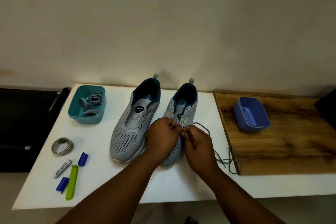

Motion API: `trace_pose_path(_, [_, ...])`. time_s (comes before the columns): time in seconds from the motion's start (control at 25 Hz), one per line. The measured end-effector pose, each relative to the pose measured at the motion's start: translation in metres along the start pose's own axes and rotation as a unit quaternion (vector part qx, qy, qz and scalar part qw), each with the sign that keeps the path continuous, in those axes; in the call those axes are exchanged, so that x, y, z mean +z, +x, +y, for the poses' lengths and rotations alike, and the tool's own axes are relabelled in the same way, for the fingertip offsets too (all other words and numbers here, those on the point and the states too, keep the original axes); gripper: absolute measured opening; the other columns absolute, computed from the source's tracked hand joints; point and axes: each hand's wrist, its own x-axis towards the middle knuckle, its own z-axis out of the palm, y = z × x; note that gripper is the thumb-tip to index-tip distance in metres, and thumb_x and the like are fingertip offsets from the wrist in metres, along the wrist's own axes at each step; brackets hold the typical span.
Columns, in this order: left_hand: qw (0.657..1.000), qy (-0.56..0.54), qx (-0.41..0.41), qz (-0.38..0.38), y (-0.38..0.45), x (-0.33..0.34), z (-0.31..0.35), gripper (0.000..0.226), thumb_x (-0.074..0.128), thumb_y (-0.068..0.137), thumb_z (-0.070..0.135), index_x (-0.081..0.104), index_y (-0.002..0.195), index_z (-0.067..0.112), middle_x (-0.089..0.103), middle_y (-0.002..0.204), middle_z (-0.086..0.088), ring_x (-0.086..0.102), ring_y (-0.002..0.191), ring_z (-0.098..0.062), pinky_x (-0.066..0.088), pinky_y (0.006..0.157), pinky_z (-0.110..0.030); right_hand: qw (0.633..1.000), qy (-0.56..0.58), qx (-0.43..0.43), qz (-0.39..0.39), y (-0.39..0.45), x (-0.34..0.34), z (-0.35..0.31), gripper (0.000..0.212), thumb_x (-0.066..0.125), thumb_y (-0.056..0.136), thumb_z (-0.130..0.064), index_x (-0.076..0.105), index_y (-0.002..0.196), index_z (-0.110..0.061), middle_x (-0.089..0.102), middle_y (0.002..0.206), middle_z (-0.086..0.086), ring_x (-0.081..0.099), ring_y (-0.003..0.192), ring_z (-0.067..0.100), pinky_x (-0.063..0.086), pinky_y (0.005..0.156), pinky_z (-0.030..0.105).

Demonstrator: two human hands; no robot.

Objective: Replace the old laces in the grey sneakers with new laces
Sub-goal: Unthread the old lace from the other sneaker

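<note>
My left hand (161,132) and right hand (197,143) meet over the right grey sneaker (183,107), fingers curled, pinching the dark lace (221,160), which trails off toward four o'clock on the white surface (101,178). The unlaced left sneaker (131,127) sits just beside it at nine o'clock.

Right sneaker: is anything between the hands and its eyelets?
Nothing visible. Both the left hand and right hand are already over the right sneaker, pinching the dark lace at its eyelets.
</note>
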Motion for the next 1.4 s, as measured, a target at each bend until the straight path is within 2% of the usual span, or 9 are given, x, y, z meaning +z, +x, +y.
trace_pose_path(0.16, [0.998,0.005,-0.057,-0.034,-0.009,0.006,0.007,0.028,0.055,0.077,0.061,0.068,0.069,0.038,0.068,0.071,0.012,0.067,0.083,-0.018,0.056,0.083,-0.046,0.978,0.102,0.149,0.108,-0.001,0.013,-0.005,0.020,0.059,0.101,-0.017,0.065,0.083,-0.021,0.066,0.077,-0.006,0.062,0.072,0.007,0.048,0.069,0.028])
trace_pose_path(0.28, [0.992,0.101,-0.023,-0.070,-0.014,0.004,0.003,0.019,0.058,0.084,0.062,0.062,0.084,0.043,0.069,0.094,0.016,0.063,0.104,-0.016,0.047,0.094,-0.045,0.977,0.148,0.143,0.049,0.008,0.005,0.002,0.018,0.060,0.100,-0.018,0.067,0.084,-0.020,0.070,0.079,-0.002,0.066,0.075,0.014,0.053,0.071,0.038])
trace_pose_path(0.44, [0.953,0.283,0.109,0.030,-0.026,0.005,0.007,0.028,0.057,0.093,0.051,0.056,0.119,0.039,0.060,0.119,0.012,0.054,0.115,-0.017,0.037,0.089,-0.041,0.976,0.130,0.174,0.000,0.013,-0.004,0.008,0.019,0.060,0.100,-0.023,0.069,0.083,-0.025,0.070,0.079,-0.003,0.068,0.078,0.017,0.057,0.079,0.046])
trace_pose_path(0.64, [0.982,0.171,0.071,0.028,-0.022,0.012,0.001,0.017,0.062,0.094,0.037,0.069,0.109,0.037,0.060,0.117,0.012,0.052,0.115,-0.018,0.041,0.097,-0.042,0.990,-0.104,0.094,-0.026,0.013,-0.015,0.005,0.009,0.063,0.098,-0.031,0.070,0.092,-0.029,0.068,0.085,-0.012,0.063,0.076,0.004,0.053,0.071,0.028])
trace_pose_path(0.92, [1.000,0.030,0.002,0.007,-0.002,0.011,0.000,0.018,0.061,0.090,0.052,0.074,0.089,0.039,0.071,0.088,0.017,0.065,0.093,-0.008,0.053,0.089,-0.046,0.997,-0.066,0.029,0.009,0.017,-0.013,0.006,0.020,0.060,0.099,-0.036,0.068,0.085,-0.025,0.066,0.081,-0.010,0.061,0.076,0.005,0.052,0.069,0.029])
trace_pose_path(1.08, [0.999,-0.033,0.008,0.006,-0.001,0.015,0.003,0.021,0.059,0.079,0.055,0.074,0.078,0.039,0.070,0.081,0.018,0.067,0.085,-0.006,0.055,0.084,-0.049,0.977,-0.202,0.041,-0.060,0.018,-0.016,-0.007,0.031,0.037,0.101,-0.044,0.050,0.079,-0.026,0.056,0.077,-0.006,0.057,0.073,0.017,0.048,0.067,0.037])
trace_pose_path(1.2, [0.997,-0.072,-0.003,-0.029,-0.003,0.012,-0.002,0.023,0.060,0.082,0.058,0.075,0.088,0.041,0.073,0.085,0.020,0.069,0.087,-0.004,0.056,0.086,-0.046,0.997,-0.020,0.069,-0.032,0.024,-0.013,-0.004,0.035,0.040,0.090,-0.045,0.049,0.069,-0.019,0.054,0.066,0.000,0.053,0.065,0.019,0.044,0.061,0.043])
trace_pose_path(1.32, [0.994,0.097,0.037,-0.014,-0.015,0.011,-0.002,0.031,0.045,0.098,0.058,0.070,0.108,0.042,0.070,0.107,0.019,0.058,0.109,-0.011,0.043,0.095,-0.042,0.978,0.145,0.149,-0.002,0.020,-0.004,0.006,0.029,0.052,0.087,-0.039,0.053,0.065,-0.019,0.052,0.062,-0.002,0.047,0.062,0.015,0.040,0.059,0.041])
trace_pose_path(1.4, [0.983,0.173,0.056,0.011,-0.020,0.012,0.004,0.033,0.039,0.103,0.053,0.068,0.110,0.039,0.068,0.110,0.016,0.054,0.111,-0.015,0.034,0.089,-0.040,0.971,0.170,0.169,0.011,0.017,0.000,0.005,0.027,0.055,0.086,-0.033,0.053,0.063,-0.021,0.051,0.060,-0.006,0.045,0.061,0.011,0.038,0.059,0.036])
